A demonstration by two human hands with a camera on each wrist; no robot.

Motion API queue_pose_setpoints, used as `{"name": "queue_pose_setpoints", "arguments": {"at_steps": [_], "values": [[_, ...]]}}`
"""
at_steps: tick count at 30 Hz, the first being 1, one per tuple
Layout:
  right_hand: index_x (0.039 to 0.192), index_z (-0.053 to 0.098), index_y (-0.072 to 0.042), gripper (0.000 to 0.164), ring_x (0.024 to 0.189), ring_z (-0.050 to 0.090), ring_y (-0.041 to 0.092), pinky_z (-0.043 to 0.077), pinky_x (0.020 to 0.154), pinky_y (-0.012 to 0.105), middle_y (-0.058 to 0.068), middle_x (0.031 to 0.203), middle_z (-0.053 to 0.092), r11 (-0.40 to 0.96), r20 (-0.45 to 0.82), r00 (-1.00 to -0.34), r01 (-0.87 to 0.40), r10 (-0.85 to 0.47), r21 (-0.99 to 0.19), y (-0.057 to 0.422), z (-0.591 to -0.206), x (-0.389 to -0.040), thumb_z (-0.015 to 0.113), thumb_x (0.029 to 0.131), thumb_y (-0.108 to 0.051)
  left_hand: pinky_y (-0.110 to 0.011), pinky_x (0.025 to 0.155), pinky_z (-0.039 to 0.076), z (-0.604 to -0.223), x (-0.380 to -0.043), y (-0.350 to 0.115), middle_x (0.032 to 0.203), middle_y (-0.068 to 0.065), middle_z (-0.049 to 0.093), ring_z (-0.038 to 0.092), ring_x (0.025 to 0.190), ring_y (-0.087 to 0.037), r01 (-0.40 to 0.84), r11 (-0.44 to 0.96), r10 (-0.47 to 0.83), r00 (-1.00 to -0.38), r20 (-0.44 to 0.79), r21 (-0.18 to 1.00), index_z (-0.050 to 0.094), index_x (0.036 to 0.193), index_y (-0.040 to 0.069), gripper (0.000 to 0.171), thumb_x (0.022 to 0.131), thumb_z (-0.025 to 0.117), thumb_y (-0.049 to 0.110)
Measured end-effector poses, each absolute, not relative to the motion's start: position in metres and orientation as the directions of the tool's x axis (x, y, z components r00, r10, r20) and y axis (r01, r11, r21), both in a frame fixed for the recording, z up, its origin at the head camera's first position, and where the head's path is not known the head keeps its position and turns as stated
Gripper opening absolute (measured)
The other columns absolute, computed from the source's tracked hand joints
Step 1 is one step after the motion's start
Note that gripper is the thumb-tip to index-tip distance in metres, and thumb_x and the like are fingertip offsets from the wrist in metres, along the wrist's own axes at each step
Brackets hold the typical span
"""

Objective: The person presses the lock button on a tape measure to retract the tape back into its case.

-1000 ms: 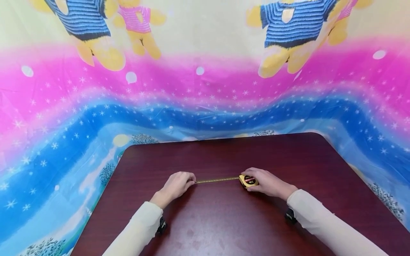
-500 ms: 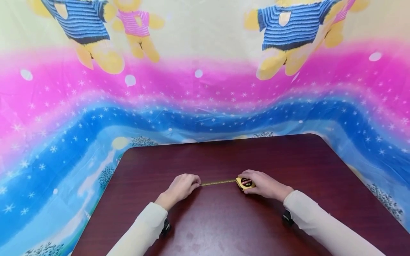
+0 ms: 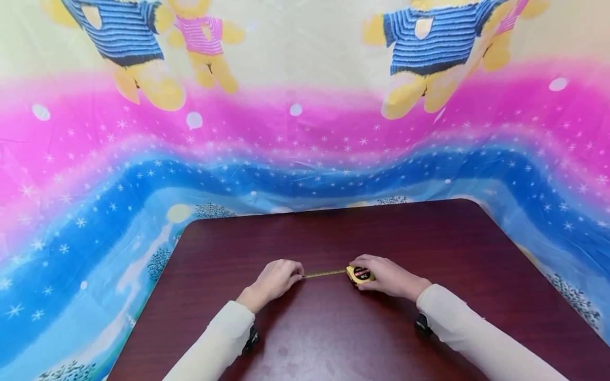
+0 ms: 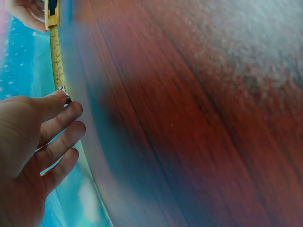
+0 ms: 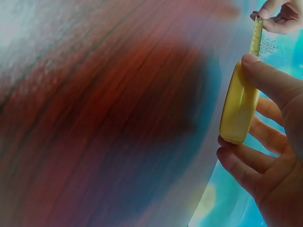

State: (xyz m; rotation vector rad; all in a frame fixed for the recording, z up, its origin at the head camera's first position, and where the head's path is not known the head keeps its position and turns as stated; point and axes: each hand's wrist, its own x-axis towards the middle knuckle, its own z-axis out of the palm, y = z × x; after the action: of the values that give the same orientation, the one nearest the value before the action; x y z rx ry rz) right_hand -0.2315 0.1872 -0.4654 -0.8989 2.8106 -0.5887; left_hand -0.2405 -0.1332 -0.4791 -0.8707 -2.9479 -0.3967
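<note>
A yellow 2 m tape measure point(image 3: 361, 274) sits in a person's right hand point(image 3: 391, 276), its short run of blade point(image 3: 326, 273) spanning the gap to the left hand point(image 3: 276, 279). The left hand pinches the metal end hook point(image 4: 62, 88) between thumb and forefinger, the remaining fingers bent and separate; the right hand is parted by just the thickness of the case, thumb near the blade's mouth and fingers around the back and lower end.

The risk appears to lie in that small pinch: should the hook slip, a spring return could whip the blade toward the right hand, where the thumb rests close to the mouth. Pulling the hands unevenly could twist or kink the thin strip, and a loose hold on the smooth case could let it drop onto the counter point(image 3: 333, 338) below.

The case is rounded and glossy, seemingly hard plastic, with a round black label crossed by a red band. The blade is a narrow yellow ribbon with printed graduations, too small to read reliably; the hook is bright, bent metal.

Beneath both hands, the counter shows dark reddish-brown wood grain, a polished sheen and rounded far corners. Pale, soft sleeves point(image 3: 476, 330) end at the wrists. Beyond the hands hangs a lightly creased cloth backdrop point(image 3: 305, 132), printed with snowflakes on pink and blue bands and yellow figures in striped tops.
</note>
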Motion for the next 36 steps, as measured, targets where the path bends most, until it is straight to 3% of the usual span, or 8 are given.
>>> {"name": "queue_pose_setpoints", "arguments": {"at_steps": [36], "values": [[0.138,0.061,-0.010,0.055,0.125,0.060,0.025,0.051,0.103,0.045,0.007,0.139,0.060,0.737,-0.016,-0.806,-0.534,-0.592,-0.415,0.167,-0.466,-0.232,0.079,0.089,-0.028,-0.029,0.078,0.056,-0.480,-0.242,-0.108,0.095,0.008,0.075,0.068,0.085,-0.008,0.582,0.779,0.571,-0.812,0.118,0.235,0.074,0.098,0.022,0.007,0.098,0.067,0.022]]}}
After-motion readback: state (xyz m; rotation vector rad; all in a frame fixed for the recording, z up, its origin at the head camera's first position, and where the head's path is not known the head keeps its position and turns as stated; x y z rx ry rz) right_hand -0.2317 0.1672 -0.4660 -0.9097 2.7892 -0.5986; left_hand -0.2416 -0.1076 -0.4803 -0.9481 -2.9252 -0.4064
